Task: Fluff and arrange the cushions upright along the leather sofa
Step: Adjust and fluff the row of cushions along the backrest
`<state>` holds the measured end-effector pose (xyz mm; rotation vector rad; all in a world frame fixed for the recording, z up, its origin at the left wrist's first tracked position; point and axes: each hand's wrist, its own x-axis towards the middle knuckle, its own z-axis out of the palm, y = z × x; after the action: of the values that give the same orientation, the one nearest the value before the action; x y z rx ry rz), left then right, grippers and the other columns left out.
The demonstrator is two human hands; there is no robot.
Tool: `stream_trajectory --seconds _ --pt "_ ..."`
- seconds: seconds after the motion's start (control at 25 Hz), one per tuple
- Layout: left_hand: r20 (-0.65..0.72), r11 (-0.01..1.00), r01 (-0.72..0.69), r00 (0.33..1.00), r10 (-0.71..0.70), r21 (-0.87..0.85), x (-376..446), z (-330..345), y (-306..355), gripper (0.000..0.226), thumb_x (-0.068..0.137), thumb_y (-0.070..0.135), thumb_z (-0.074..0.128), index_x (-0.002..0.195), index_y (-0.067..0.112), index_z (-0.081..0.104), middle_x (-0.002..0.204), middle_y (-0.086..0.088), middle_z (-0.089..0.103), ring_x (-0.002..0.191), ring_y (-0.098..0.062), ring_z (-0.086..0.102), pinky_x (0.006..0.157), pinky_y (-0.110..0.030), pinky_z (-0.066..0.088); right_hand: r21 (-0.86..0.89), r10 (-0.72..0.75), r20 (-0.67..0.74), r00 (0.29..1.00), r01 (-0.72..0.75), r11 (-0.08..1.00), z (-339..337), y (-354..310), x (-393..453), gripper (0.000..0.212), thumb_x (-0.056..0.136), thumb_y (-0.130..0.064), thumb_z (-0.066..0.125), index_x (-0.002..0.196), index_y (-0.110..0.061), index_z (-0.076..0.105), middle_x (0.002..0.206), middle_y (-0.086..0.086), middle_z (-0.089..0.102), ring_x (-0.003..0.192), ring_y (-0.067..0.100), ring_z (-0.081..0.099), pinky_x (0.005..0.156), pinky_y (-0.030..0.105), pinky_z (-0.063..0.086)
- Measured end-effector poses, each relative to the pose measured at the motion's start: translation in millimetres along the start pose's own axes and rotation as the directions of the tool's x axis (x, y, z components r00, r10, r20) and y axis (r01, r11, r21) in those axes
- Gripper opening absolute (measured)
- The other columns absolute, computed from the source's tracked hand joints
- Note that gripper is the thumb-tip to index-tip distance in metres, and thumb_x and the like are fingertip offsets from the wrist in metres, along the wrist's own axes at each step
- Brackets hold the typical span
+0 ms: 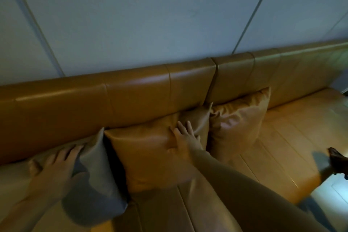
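Observation:
A tan leather sofa (pixel 131 96) runs along a pale wall. Three cushions lean against its backrest. The left cushion (pixel 94 175) looks greyish in shadow; my left hand (pixel 54 166) lies flat on it with fingers spread. The middle tan cushion (pixel 146 149) stands tilted back, and my right hand (pixel 185 137) presses its upper right part with fingers apart. The right tan cushion (pixel 239 120) stands upright beside it, touching the middle one, and no hand is on it.
The sofa seat (pixel 291 134) stretches to the right of the cushions. A dark object (pixel 338 160) lies at the seat's front right edge. Light floor (pixel 331 192) shows at the lower right. Panelled wall (pixel 150 15) rises behind the backrest.

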<state>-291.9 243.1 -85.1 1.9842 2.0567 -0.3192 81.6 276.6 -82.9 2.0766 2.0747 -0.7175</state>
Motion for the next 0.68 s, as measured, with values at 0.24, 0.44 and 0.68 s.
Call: stream_trajectory --seconds 0.24,0.44,0.68 --pt "-0.312 0.974 -0.069 0.95 -0.002 -0.214 -4 -34 99 0.067 0.081 0.033 0.068 0.14 0.018 0.041 0.14 -0.015 0.047 0.129 -0.039 0.043 0.104 -0.057 0.035 0.189 -0.034 -0.364 0.931 0.109 0.976 -37 44 -2 0.042 0.094 -0.043 0.052 0.127 -0.018 0.05 0.131 0.009 0.048 0.125 0.03 0.041 0.098 0.046 0.042" --pt "-0.103 0.954 -0.296 0.948 0.299 0.044 21 -43 174 0.072 0.093 0.063 0.036 0.153 0.033 0.009 0.163 0.006 0.008 0.15 -0.019 0.004 0.122 -0.045 0.002 0.149 0.235 -0.399 0.886 -0.19 0.97 -72 135 16 0.047 0.091 -0.034 0.056 0.134 -0.026 0.038 0.146 0.008 0.034 0.134 0.032 0.029 0.101 0.049 0.04" --pt "0.062 0.975 -0.219 0.974 0.216 0.046 41 -34 165 0.091 0.085 0.073 0.039 0.152 0.035 -0.008 0.164 0.004 0.0 0.15 -0.022 0.002 0.119 -0.042 0.014 -0.065 0.172 -0.16 0.972 -0.184 0.981 -70 175 45 0.081 0.089 -0.048 0.056 0.152 -0.036 0.007 0.163 -0.009 -0.004 0.148 0.028 -0.011 0.108 0.063 0.025"
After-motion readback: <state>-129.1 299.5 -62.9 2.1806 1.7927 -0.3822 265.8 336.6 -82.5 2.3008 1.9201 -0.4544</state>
